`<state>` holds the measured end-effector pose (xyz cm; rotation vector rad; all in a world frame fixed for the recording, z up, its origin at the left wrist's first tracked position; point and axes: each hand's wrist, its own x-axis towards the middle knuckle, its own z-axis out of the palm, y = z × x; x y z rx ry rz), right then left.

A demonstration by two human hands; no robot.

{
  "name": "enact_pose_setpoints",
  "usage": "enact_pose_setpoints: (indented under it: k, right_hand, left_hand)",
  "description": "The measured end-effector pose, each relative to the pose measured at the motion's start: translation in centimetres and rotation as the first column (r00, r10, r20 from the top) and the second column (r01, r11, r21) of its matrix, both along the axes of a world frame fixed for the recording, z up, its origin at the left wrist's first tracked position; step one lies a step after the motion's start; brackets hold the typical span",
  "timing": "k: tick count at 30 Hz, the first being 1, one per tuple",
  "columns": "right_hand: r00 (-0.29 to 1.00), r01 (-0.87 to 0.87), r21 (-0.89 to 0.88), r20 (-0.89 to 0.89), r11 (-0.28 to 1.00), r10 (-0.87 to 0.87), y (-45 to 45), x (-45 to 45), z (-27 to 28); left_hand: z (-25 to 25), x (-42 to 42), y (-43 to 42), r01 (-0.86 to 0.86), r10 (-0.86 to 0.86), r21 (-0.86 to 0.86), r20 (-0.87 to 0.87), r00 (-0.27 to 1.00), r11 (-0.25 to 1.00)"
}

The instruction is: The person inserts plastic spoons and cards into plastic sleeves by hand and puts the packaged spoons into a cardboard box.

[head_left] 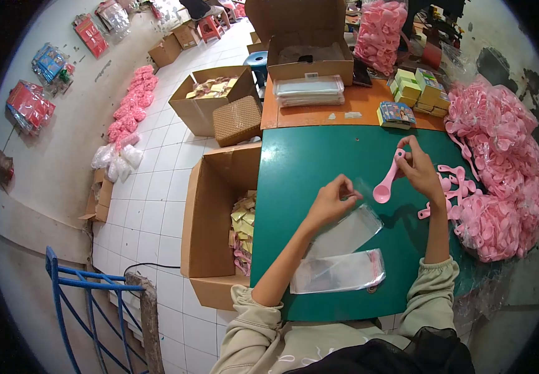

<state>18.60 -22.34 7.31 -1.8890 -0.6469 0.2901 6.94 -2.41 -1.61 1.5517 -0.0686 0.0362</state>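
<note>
My right hand [421,173] pinches the handle end of a pink measuring spoon [382,192], its bowl hanging down over the green tabletop. To its left, my left hand [332,204] has thumb and fingers closed on the edge of a clear plastic bag [350,230], which slants across the table below the fingers. Nearer my body lies a stack of clear bags [338,272]. Beside my right forearm, several loose pink spoons [462,187] are spread in a small heap.
A big plastic sack of pink spoons [500,168] bulges at the right edge. Small yellow boxes [428,87] and a bag stack [310,90] sit on the orange surface [363,115] behind. Left of the green table [307,156] stands an open carton [210,187] holding yellow packets.
</note>
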Motion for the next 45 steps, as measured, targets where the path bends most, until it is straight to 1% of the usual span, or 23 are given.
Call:
enact_pose_setpoints:
  k: [1, 2, 4, 5, 8, 11, 14, 17, 20, 23, 26, 29, 32, 35, 38, 41, 44, 45]
  right_hand:
    - [1.0, -0.02, 0.015, 0.021, 1.0, 0.019, 0.2, -0.3, 0.2]
    - [0.998, -0.04, 0.03, 0.042, 0.999, 0.039, 0.3, -0.5, 0.4]
    - [0.993, -0.071, -0.055, 0.093, 0.996, 0.076, 0.5, -0.9, 1.0]
    - [0.988, -0.086, -0.099, 0.118, 0.991, 0.097, 0.5, -0.9, 1.2]
    - [0.988, -0.018, -0.055, 0.151, 0.998, 0.026, 0.7, -0.7, 0.6]
    - [0.975, 0.146, 0.072, 0.16, 0.987, -0.156, 1.6, -1.0, 0.6]
    - [0.965, 0.154, 0.156, 0.188, 0.976, -0.182, 2.0, -1.1, 0.2]
    - [0.969, 0.141, 0.163, 0.177, 0.977, -0.169, 2.4, -1.5, 0.6]
    - [0.977, 0.077, 0.12, 0.188, 0.99, -0.099, 2.6, -1.8, 0.4]
    - [0.967, 0.107, 0.132, 0.217, 0.986, -0.134, 2.9, -1.9, 0.3]
    - [0.965, 0.064, 0.157, 0.244, 0.986, -0.101, 2.9, -2.0, 0.3]
    - [0.969, 0.045, 0.141, 0.233, 0.989, -0.077, 3.1, -2.2, 0.2]
    - [0.969, 0.003, 0.093, 0.244, 0.996, -0.026, 3.3, -2.6, 0.8]
    - [0.994, -0.073, 0.177, 0.096, 0.982, 0.057, 3.7, -3.0, 0.2]
    - [0.993, -0.111, 0.078, 0.055, 0.991, 0.107, 4.0, -3.2, -0.2]
    - [0.984, -0.059, 0.209, 0.179, 0.976, 0.022, 4.1, -3.3, -0.1]
    - [0.918, 0.034, 0.131, 0.388, 0.991, -0.083, 3.7, -2.9, 0.1]
    - [0.921, 0.026, 0.141, 0.381, 0.99, -0.079, 3.7, -2.9, 0.2]
  left_hand:
    - [0.4, 0.1, 0.5, -0.001, -0.002, -0.039, -0.089, 0.996, 0.999]
    - [0.8, 0.1, 0.6, -0.027, 0.014, -0.107, -0.115, 0.993, 0.994]
    - [1.7, -0.2, 0.9, -0.087, 0.046, -0.236, -0.173, 0.984, 0.968]
    - [1.8, -0.2, 1.2, -0.107, 0.063, -0.219, -0.197, 0.978, 0.97]
    - [1.8, -0.2, 1.3, -0.158, 0.098, -0.303, -0.202, 0.974, 0.94]
    - [2.0, -0.3, 1.5, -0.115, 0.054, -0.286, -0.212, 0.976, 0.951]
    - [2.4, -0.3, 1.4, -0.057, -0.007, -0.284, -0.221, 0.975, 0.957]
    - [2.6, -0.3, 1.4, -0.04, -0.021, -0.296, -0.201, 0.979, 0.954]
    - [2.7, -0.3, 1.5, -0.03, -0.026, -0.29, -0.189, 0.982, 0.956]
    - [2.7, -0.4, 1.5, -0.057, 0.006, -0.259, -0.192, 0.981, 0.964]
    - [2.6, -0.2, 1.7, -0.054, 0.005, -0.246, -0.196, 0.981, 0.968]
    - [2.1, -0.1, 1.9, -0.046, 0.004, -0.225, -0.184, 0.983, 0.973]
    - [3.0, -0.5, 1.8, -0.028, -0.01, -0.188, -0.198, 0.98, 0.982]
    - [1.9, -0.1, 1.8, 0.016, -0.054, -0.239, -0.155, 0.986, 0.971]
    - [3.4, -0.4, 1.2, 0.039, -0.081, -0.305, -0.127, 0.989, 0.952]
    - [4.2, -0.6, 1.7, 0.008, -0.082, -0.233, -0.311, 0.947, 0.972]
    - [4.7, -1.1, 2.3, 0.089, -0.213, -0.333, -0.357, 0.909, 0.939]
    - [4.6, -1.1, 2.2, 0.076, -0.188, -0.317, -0.342, 0.921, 0.945]
